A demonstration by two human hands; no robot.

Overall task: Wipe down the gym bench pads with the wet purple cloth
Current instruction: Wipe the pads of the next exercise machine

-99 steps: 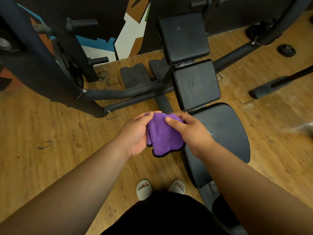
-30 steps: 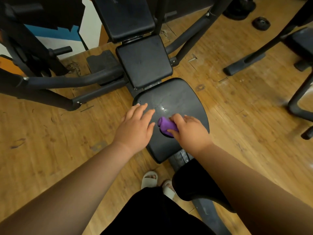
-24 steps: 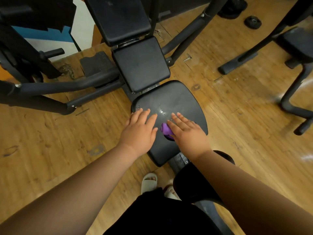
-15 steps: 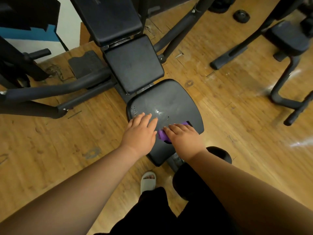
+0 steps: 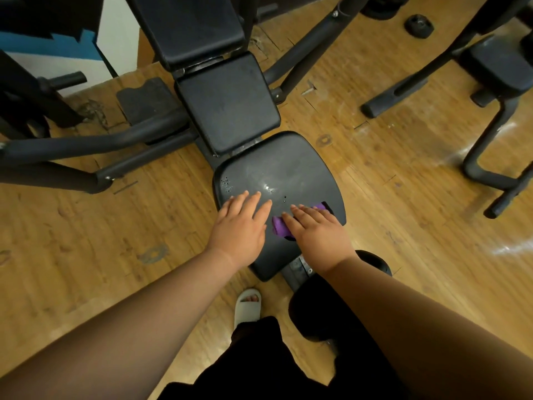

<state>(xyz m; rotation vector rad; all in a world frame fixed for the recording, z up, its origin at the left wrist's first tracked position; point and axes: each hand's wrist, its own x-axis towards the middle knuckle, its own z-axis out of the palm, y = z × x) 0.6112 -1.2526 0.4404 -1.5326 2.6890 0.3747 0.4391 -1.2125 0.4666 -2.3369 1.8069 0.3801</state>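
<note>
We note the right hand [image 5: 317, 232] flat, fingers straight, pressing the purple cloth [image 5: 280, 226] onto the seat pad [image 5: 277, 168]. The cloth shows beside the thumb and past the fingertips. The left hand [image 5: 240, 223] is flat on the same pad, fingers extended, gripping nothing, just beside the cloth. Beyond the fingertips are the middle pad [image 5: 227, 102], then the back pad [image 5: 187, 24].
</note>
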